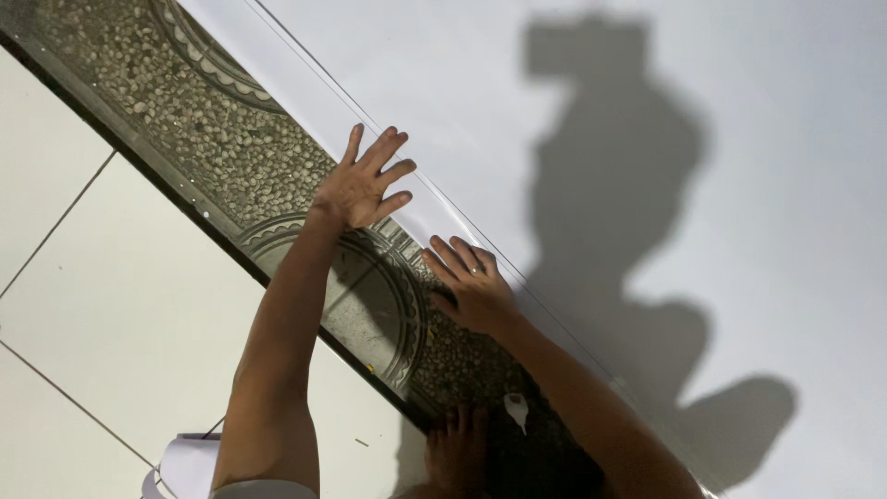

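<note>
Both hands (pixel 362 189) (pixel 471 288) flat on sheet (pixel 434 74)

No packages, labels, signs or screens show anywhere in this view.

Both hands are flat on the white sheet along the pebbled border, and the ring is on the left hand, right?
Not quite: the head view shows the ring on the right hand, not the left hand. Both hands do press flat on the white sheet beside the pebbled border.
</note>
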